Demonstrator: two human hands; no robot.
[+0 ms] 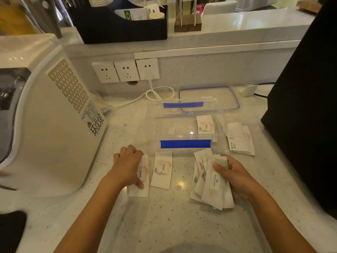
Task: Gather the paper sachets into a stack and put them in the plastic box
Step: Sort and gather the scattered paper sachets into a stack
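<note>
Speckled counter (164, 216) holds white "love"-printed sachets (162, 169) beside clear plastic box (184, 125).

head cam | faces fwd+down | close over counter (164, 216) | single view

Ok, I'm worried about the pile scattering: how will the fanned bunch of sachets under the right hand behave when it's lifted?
The fanned bunch of sachets looks thin and flat, so probably light and a bit floppy. The sachets are splayed rather than squared, so loose ones may slide out unless the right hand pinches them firmly. The polished counter looks smooth, so pushing should slide them easily.
</note>
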